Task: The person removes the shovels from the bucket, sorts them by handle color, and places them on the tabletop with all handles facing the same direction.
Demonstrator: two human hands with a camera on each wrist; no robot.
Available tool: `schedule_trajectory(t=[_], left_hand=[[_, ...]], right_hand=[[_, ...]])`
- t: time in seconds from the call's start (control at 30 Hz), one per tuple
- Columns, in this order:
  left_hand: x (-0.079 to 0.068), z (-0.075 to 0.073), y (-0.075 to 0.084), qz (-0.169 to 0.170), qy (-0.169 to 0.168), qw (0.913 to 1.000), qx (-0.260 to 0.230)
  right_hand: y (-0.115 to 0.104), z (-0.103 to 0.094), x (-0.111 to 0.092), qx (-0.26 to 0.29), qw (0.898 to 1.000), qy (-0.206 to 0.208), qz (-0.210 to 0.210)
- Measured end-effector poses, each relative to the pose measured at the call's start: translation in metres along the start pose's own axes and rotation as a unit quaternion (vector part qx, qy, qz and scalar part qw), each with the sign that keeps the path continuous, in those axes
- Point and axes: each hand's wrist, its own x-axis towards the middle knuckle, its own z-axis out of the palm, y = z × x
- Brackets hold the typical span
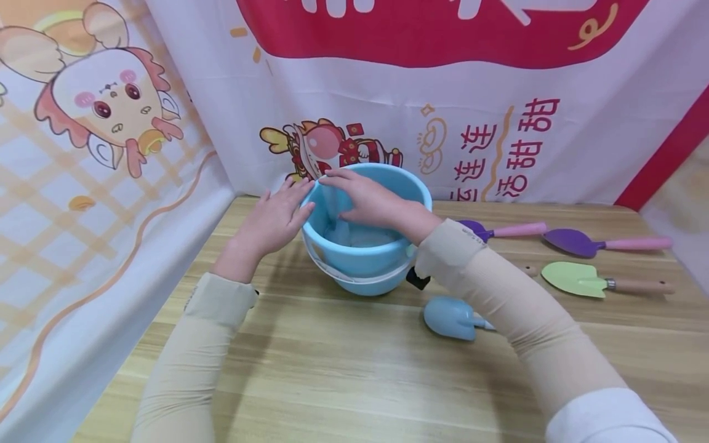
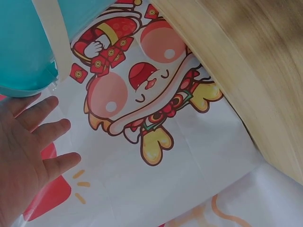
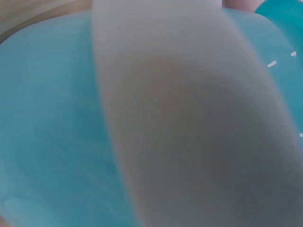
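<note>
A light blue bucket (image 1: pixel 368 269) stands upright on the wooden table, its white handle (image 1: pixel 354 278) hanging down along the near side. My left hand (image 1: pixel 275 216) is at the bucket's left rim, fingers extended and spread. Over the bucket's mouth reaches my right hand (image 1: pixel 370 198), its fingertips close to the left rim and its thumb lower, inside the opening. In the left wrist view the left hand (image 2: pixel 28 146) shows straight fingers near the bucket (image 2: pixel 23 56). The white handle (image 3: pixel 189 118) fills much of the right wrist view, in front of the blue bucket wall (image 3: pixel 52 118).
Right of the bucket lie a blue shovel (image 1: pixel 450 317), a green trowel (image 1: pixel 573 278) and two purple trowels with pink handles, one (image 1: pixel 573 242) farther right. My right forearm partly covers another wooden handle tip (image 1: pixel 530 271). Printed cloth (image 1: pixel 354 86) hangs behind the table.
</note>
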Motion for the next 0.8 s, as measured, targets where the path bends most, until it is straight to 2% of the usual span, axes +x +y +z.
schedule_trajectory(t=[0.13, 0.4, 0.8], left_hand=[[0.0, -0.001, 0.001, 0.0, -0.003, 1.0, 0.0], [-0.003, -0.002, 0.001, -0.007, 0.0, 0.9999, -0.013], [-0.004, -0.002, 0.002, -0.014, -0.004, 0.9998, -0.016]], right_hand=[[0.0, -0.001, -0.003, -0.006, 1.0, 0.016, 0.006], [0.001, -0.005, -0.007, 0.027, 0.997, 0.07, -0.006], [0.006, -0.012, -0.01, 0.075, 0.995, 0.065, -0.007]])
